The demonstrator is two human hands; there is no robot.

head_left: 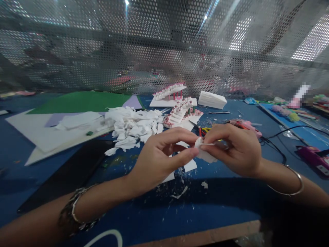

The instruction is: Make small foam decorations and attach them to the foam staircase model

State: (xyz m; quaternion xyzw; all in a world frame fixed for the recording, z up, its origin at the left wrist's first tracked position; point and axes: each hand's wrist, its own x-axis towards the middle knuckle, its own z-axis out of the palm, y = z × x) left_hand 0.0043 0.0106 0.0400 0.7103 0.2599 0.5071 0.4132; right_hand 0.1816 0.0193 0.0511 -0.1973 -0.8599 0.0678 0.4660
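Note:
Between my two hands, above the blue table, is a small piece of thin white paper (pixel 205 156), crumpled or folded at its top. My left hand (pixel 167 154) pinches its left side between thumb and fingers. On the other side, the thumb and forefinger of my right hand (pixel 232 147) pinch the same paper. Below it lie cut white paper pieces (pixel 190 166). A heap of torn white paper (pixel 136 125) is beyond my left hand. Behind the hands stands a white stair-shaped model (pixel 181 113) with red and pink bits, and a similar model (pixel 169 93) is farther back.
A pink glue gun (pixel 250 127) with a black cable lies right of centre, near yellow-handled pliers (pixel 205 130). Green sheet (pixel 84 102) and white boards cover the left; a dark flat slab (pixel 64 175) lies nearer. A purple power strip (pixel 313 159) is at right. Perforated metal (pixel 154 44) rises behind.

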